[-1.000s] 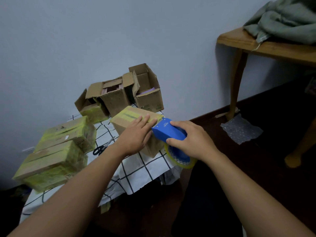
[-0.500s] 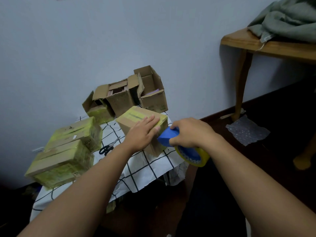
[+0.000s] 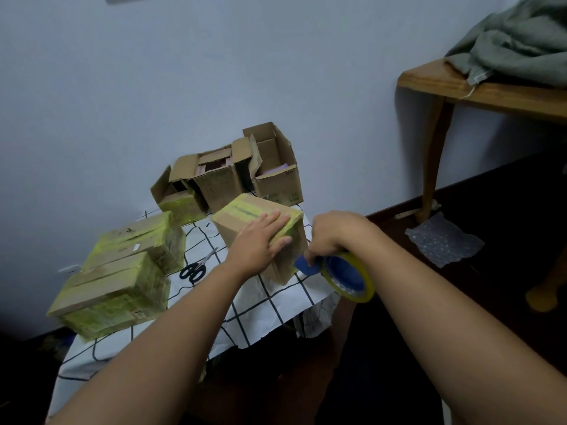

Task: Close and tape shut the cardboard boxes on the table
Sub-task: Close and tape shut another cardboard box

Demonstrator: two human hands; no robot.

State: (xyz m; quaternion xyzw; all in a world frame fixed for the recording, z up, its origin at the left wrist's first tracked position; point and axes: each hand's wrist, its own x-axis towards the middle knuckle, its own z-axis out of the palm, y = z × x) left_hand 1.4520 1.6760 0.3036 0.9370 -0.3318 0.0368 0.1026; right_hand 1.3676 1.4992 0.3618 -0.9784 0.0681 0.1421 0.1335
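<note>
Box (image 3: 242,223) is sitting closed near the right front corner of the table (image 3: 270,305), tilted, one corner pointing toward the camera. Plain brown cardboard, flaps down, a strip of yellowish tape running along the top seam with a dark line down its middle. More tape is wrapping over the right top edge and down the right face, looking glossy and slightly wrinkled.

Left hand (image 3: 256,243) is lying flat on the box top, fingers straight and spread, thumb hooking over the near edge onto the right face. Pressing, not gripping.

Right hand (image 3: 333,237) is curling around the blue tape gun (image 3: 306,265), held just beside the box's right face at the lower corner. The yellow tape roll (image 3: 349,276) is hanging below the hand, off the table edge. Can't tell if the tape is touching the box at that point.

Two taped boxes (image 3: 122,271) are sitting on the left side of the table, one behind the other, touching, both heavily wrapped in yellow tape. Scissors (image 3: 196,268) are lying between them and the box, black handles toward the camera.

Three open boxes (image 3: 224,179) are clustering at the back by the wall, flaps up, touching each other. The left one is showing yellow tape on its lower front.

Table is wearing a white cloth with a black grid.

Off to the right: a wooden bench (image 3: 491,93) with a grey-green cloth (image 3: 521,41) piled on it, bubble wrap (image 3: 441,240) lying on the dark floor by its leg.
</note>
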